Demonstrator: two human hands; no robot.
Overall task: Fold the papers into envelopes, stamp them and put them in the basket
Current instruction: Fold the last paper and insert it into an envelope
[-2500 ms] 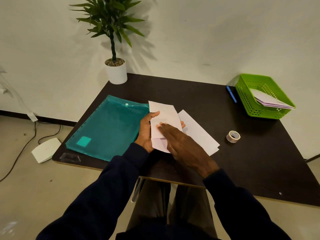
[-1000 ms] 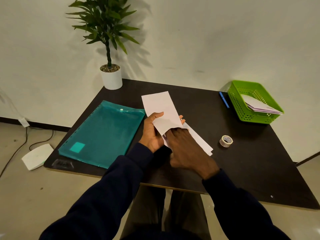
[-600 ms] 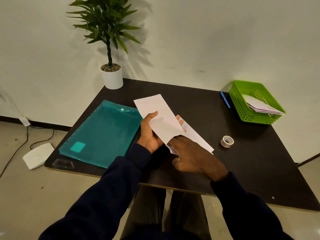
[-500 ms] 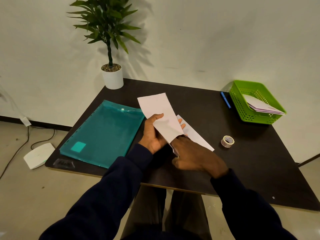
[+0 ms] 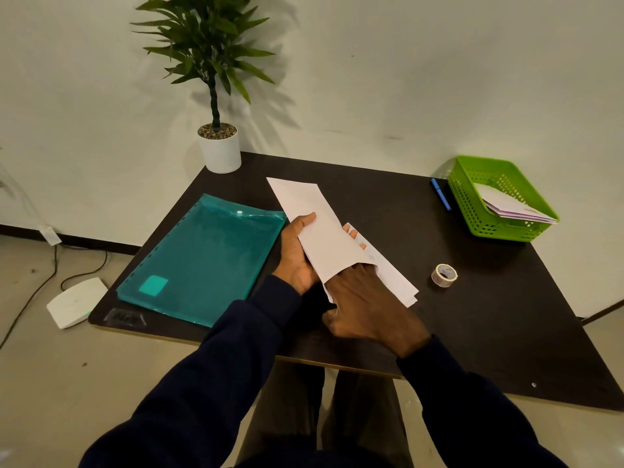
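Teal folder (image 5: 202,258): laid flat at the left of the table (image 5: 489,325).
Left hand (image 5: 297,258): the folded paper (image 5: 317,231) is gripped across its width, thumb on top, fingertips showing past its right edge.
Folded paper: held over mid-table. The long axis runs from the hands away leftward, and the free end is pointed toward the plant pot (image 5: 220,153).
Right hand (image 5: 364,305): fingers are hidden under the near end, so the grip cannot be told.
Basket (image 5: 472,211): far right, nearer the right hand.

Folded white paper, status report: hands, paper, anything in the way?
Left hand grips folded white paper, raised off the dark table. Right hand at its lower edge, fingertips hidden. Nothing blocks the green plastic basket; small tape roll sits aside.
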